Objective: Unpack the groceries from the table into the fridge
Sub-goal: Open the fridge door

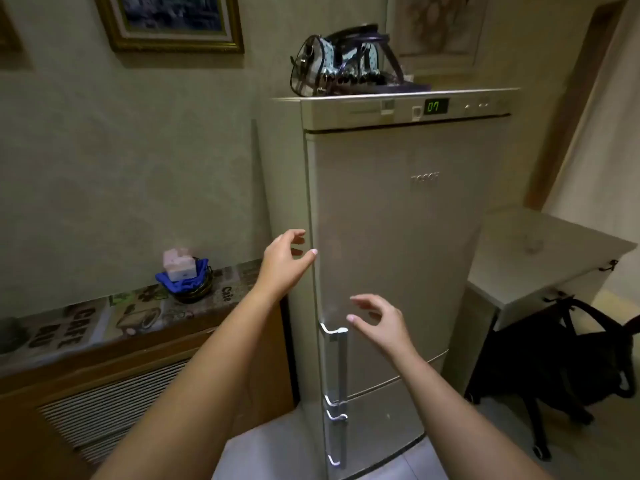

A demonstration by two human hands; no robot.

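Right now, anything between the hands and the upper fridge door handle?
Nothing visible. The right hand hovers open just right of the upper door handle, the left hand open near the fridge door edge higher up. Both are empty, and the door is closed.

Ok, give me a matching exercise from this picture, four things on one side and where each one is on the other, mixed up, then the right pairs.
Things:
1. handbag
2. left hand
3. right hand
4. small basket

Places:
A. on the counter left of the fridge
B. just above the upper door handle
C. on top of the fridge
D. at the left edge of the fridge door

Pairs: 1-C, 2-D, 3-B, 4-A
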